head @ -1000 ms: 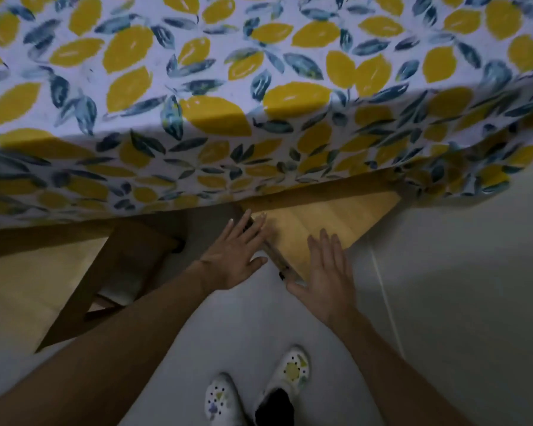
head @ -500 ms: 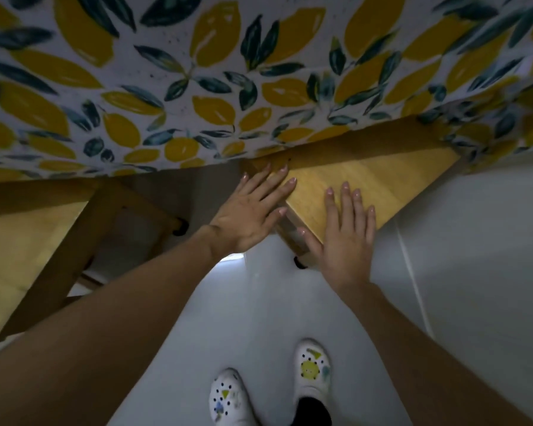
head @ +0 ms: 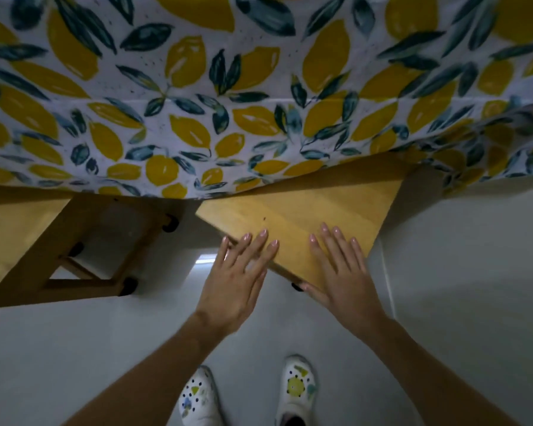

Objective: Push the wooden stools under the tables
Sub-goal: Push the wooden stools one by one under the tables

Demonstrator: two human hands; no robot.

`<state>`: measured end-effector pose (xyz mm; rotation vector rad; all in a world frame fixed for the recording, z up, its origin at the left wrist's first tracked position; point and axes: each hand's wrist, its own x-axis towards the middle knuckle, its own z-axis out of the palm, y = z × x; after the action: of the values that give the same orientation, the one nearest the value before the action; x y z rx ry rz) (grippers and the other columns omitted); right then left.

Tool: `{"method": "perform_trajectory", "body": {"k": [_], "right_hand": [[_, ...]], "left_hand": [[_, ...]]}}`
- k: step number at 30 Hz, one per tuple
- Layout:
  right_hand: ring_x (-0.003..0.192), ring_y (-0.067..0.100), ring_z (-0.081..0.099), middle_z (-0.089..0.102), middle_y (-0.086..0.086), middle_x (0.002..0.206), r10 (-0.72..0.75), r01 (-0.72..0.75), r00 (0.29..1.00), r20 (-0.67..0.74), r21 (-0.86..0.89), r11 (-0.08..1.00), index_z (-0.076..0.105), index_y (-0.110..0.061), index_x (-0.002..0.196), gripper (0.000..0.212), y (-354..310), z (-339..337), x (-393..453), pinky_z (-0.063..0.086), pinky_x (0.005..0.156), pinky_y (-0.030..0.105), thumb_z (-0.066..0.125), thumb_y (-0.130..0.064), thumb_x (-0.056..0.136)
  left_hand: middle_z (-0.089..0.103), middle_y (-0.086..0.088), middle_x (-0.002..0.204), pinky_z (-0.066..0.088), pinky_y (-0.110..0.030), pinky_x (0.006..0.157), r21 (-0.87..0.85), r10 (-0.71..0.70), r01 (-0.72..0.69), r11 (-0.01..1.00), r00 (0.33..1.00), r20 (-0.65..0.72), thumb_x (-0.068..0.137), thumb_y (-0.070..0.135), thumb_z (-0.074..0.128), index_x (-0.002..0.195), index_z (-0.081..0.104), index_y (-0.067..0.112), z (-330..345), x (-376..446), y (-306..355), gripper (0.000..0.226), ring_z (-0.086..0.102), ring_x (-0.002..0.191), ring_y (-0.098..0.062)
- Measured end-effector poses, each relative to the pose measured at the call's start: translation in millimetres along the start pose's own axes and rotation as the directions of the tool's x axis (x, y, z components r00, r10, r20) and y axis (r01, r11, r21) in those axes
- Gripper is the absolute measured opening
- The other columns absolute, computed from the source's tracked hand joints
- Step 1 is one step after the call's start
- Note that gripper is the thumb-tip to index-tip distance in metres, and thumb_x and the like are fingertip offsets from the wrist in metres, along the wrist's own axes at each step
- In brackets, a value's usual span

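A light wooden stool [head: 302,216] stands partly under the table, its far part hidden by the hanging lemon-print tablecloth [head: 228,103]. My left hand [head: 237,281] lies flat with spread fingers, its fingertips on the stool seat's near left edge. My right hand [head: 342,272] rests flat on the seat's near corner, the thumb against the edge. Neither hand grips anything. A second wooden stool [head: 19,241] stands at the left, its seat partly under the cloth, its legs and crossbars showing.
The grey floor [head: 459,302] spreads to the right and toward me. My two white patterned shoes [head: 296,388] stand below the hands. The left stool's black-capped feet [head: 128,285] sit close to my left arm.
The view has come closer to the table. My left hand has slid from the stool's left edge to its near edge. The stool seat shows a little more from under the cloth.
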<state>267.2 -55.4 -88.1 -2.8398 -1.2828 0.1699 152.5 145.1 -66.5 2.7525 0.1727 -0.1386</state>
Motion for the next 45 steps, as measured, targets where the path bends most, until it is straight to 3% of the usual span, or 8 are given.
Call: {"method": "perform_trajectory", "body": {"k": [3, 6, 8, 11, 14, 23, 33, 45], "right_hand": [[0.145, 0.030, 0.021, 0.028, 0.013, 0.156, -0.178, 0.181, 0.982, 0.062, -0.035, 0.983, 0.032, -0.014, 0.148, 0.081, 35.3, -2.0, -23.0, 0.024, 0.113, 0.051, 0.044, -0.064, 0.086], [0.146, 0.028, 0.020, 0.027, 0.009, 0.157, -0.300, 0.305, 0.946, 0.125, -0.023, 0.952, 0.033, -0.017, 0.147, 0.080, 64.4, -11.4, -34.9, 0.026, 0.111, 0.050, 0.040, -0.069, 0.087], [0.146, 0.031, 0.020, 0.029, 0.011, 0.156, -0.284, 0.286, 0.951, 0.125, -0.001, 0.958, 0.038, -0.017, 0.144, 0.082, 62.1, -18.3, -37.9, 0.026, 0.111, 0.051, 0.037, -0.074, 0.085], [0.146, 0.038, 0.011, 0.019, 0.018, 0.158, -0.064, 0.053, 0.992, 0.112, 0.098, 0.994, 0.032, -0.015, 0.148, 0.097, 27.9, -20.6, -34.5, 0.015, 0.116, 0.055, 0.035, -0.082, 0.078], [0.148, 0.035, 0.005, 0.010, 0.015, 0.160, 0.048, -0.058, 0.992, 0.120, 0.083, 0.995, 0.018, -0.019, 0.152, 0.099, 12.3, -15.0, -27.3, 0.014, 0.116, 0.058, 0.027, -0.084, 0.077], [0.148, 0.031, 0.005, 0.011, 0.009, 0.161, -0.063, 0.058, 0.994, 0.085, 0.057, 0.997, 0.018, -0.024, 0.152, 0.102, 90.6, -17.3, 3.5, 0.016, 0.116, 0.056, 0.034, -0.087, 0.074], [0.149, 0.028, 0.003, 0.010, 0.006, 0.162, -0.037, 0.036, 0.997, 0.061, 0.026, 0.999, 0.014, -0.027, 0.152, 0.102, 149.9, -23.7, 50.9, 0.012, 0.118, 0.053, 0.031, -0.088, 0.073], [0.149, 0.027, 0.001, 0.007, 0.005, 0.162, -0.055, 0.052, 0.997, 0.056, 0.051, 0.997, 0.012, -0.027, 0.153, 0.099, 151.3, -24.9, 54.8, 0.008, 0.119, 0.052, 0.030, -0.086, 0.075]], "left_hand": [[0.034, -0.002, 0.152, 0.024, -0.045, 0.111, 0.034, -0.004, 0.003, 0.999, 0.999, 0.044, 0.098, 0.032, 0.032, 0.147, 0.025, 0.026, 15.0, -26.1, 32.4, 0.050, 0.041, 0.133, -0.022], [0.052, -0.004, 0.139, 0.024, -0.039, 0.109, 0.099, 0.087, -0.101, 0.990, 0.987, 0.137, 0.097, 0.037, 0.036, 0.144, 0.034, 0.024, 19.0, -35.4, 48.5, 0.049, 0.056, 0.114, -0.024], [0.056, -0.005, 0.134, 0.014, -0.038, 0.113, 0.182, 0.091, -0.114, 0.977, 0.988, 0.127, 0.094, 0.047, 0.037, 0.142, 0.038, 0.029, 14.5, -30.9, 39.7, 0.051, 0.049, 0.117, -0.026], [0.025, -0.009, 0.156, 0.000, -0.051, 0.116, 0.276, -0.063, 0.032, 0.961, 0.993, 0.104, 0.083, 0.071, 0.033, 0.146, 0.025, 0.035, 3.3, -14.8, 17.0, 0.073, 0.015, 0.144, -0.033], [0.012, -0.011, 0.158, 0.009, -0.063, 0.113, 0.308, -0.108, 0.057, 0.950, 0.982, 0.152, 0.076, 0.082, 0.029, 0.148, 0.019, 0.033, 2.3, -3.0, 12.4, 0.087, 0.004, 0.145, -0.039], [0.009, -0.013, 0.159, 0.010, -0.062, 0.113, 0.298, -0.151, 0.122, 0.947, 0.986, 0.077, 0.077, 0.082, 0.023, 0.149, 0.013, 0.034, 22.4, 42.7, 48.2, 0.087, 0.001, 0.144, -0.040], [-0.009, -0.010, 0.159, 0.002, -0.061, 0.114, 0.313, -0.143, 0.125, 0.941, 0.989, 0.035, 0.077, 0.083, 0.016, 0.148, -0.004, 0.037, 24.3, 120.6, 59.0, 0.087, -0.013, 0.143, -0.038], [-0.010, -0.010, 0.159, 0.000, -0.060, 0.114, 0.262, -0.152, 0.132, 0.956, 0.987, 0.057, 0.080, 0.080, 0.019, 0.148, -0.005, 0.037, 20.2, 119.6, 59.2, 0.084, -0.015, 0.143, -0.038]]}}
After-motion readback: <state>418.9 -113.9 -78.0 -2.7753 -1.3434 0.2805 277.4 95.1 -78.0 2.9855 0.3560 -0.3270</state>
